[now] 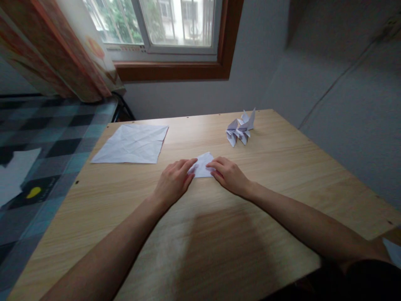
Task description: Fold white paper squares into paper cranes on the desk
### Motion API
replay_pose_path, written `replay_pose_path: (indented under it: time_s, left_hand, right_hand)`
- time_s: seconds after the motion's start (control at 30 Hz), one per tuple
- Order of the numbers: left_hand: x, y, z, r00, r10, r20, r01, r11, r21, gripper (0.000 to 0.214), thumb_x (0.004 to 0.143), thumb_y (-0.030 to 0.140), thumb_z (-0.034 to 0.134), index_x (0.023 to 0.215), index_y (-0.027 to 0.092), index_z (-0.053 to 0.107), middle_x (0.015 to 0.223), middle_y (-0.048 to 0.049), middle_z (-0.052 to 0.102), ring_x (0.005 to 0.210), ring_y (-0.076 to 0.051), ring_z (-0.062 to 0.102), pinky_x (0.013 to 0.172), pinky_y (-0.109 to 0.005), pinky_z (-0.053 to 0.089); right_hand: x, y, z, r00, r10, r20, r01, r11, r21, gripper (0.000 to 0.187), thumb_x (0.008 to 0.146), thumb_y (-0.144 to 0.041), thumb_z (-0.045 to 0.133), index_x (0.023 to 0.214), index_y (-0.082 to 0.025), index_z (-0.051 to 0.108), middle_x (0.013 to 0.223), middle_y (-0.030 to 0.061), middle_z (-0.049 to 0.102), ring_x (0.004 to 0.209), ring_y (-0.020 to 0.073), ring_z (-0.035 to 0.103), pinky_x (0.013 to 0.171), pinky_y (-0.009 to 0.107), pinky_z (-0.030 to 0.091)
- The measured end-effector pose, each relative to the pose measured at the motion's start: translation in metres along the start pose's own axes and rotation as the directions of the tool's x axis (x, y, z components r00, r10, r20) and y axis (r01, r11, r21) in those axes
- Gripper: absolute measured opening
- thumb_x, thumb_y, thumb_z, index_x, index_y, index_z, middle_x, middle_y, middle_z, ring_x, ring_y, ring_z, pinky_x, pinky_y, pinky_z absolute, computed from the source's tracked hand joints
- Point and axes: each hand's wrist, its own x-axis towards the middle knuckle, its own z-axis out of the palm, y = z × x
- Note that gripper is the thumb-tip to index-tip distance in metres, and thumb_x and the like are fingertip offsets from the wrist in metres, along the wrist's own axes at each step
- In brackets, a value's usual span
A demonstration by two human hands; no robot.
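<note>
A small folded white paper [203, 165] lies on the wooden table [282, 179] in front of me. My left hand [173, 182] rests on its left corner, fingers curled down and pressing the paper. My right hand [228, 175] presses its right edge with bent fingers. Both hands touch the paper from either side, and part of it is hidden under the fingertips.
A creased, unfolded white sheet [131, 144] lies flat at the table's far left. Finished folded paper figures [240, 128] sit at the far right. A checked bedcover [34, 146] is to the left, with a window [163, 25] and grey walls behind.
</note>
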Motion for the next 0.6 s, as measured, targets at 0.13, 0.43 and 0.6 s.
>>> replay_pose_path:
  time_s: [0.13, 0.43, 0.6]
  left_hand:
    - [0.002, 0.000, -0.002, 0.980, 0.177, 0.092, -0.186, 0.977, 0.102, 0.021, 0.097, 0.025, 0.052, 0.106, 0.026, 0.071, 0.118, -0.0070, 0.070, 0.102, -0.025, 0.064, 0.085, -0.041, 0.051]
    - [0.002, 0.014, -0.014, 0.953, 0.167, 0.254, -0.217, 0.958, 0.185, 0.027, 0.094, 0.023, 0.051, 0.113, 0.021, 0.069, 0.125, -0.0044, 0.071, 0.119, -0.028, 0.061, 0.099, -0.046, 0.042]
    - [0.002, 0.020, -0.016, 0.966, 0.074, 0.248, -0.122, 0.975, 0.184, 0.033, 0.095, 0.030, 0.048, 0.118, 0.019, 0.068, 0.129, -0.0085, 0.068, 0.128, -0.033, 0.056, 0.109, -0.055, 0.035]
  right_hand:
    - [-0.003, 0.006, -0.002, 0.981, -0.186, 0.062, 0.191, 0.978, -0.087, 0.019, 0.095, -0.014, 0.056, 0.101, -0.022, 0.073, 0.109, 0.0074, 0.074, 0.099, 0.0219, 0.064, 0.087, 0.037, 0.051]
    - [-0.026, -0.011, -0.023, 0.924, -0.357, 0.140, 0.378, 0.907, -0.186, 0.019, 0.094, -0.012, 0.053, 0.100, -0.015, 0.071, 0.107, 0.0094, 0.077, 0.092, 0.0213, 0.068, 0.079, 0.035, 0.049]
    - [-0.027, -0.040, -0.018, 0.878, -0.430, 0.209, 0.462, 0.876, -0.138, 0.020, 0.095, -0.013, 0.049, 0.099, -0.015, 0.068, 0.103, 0.0098, 0.076, 0.090, 0.0218, 0.069, 0.076, 0.036, 0.051]
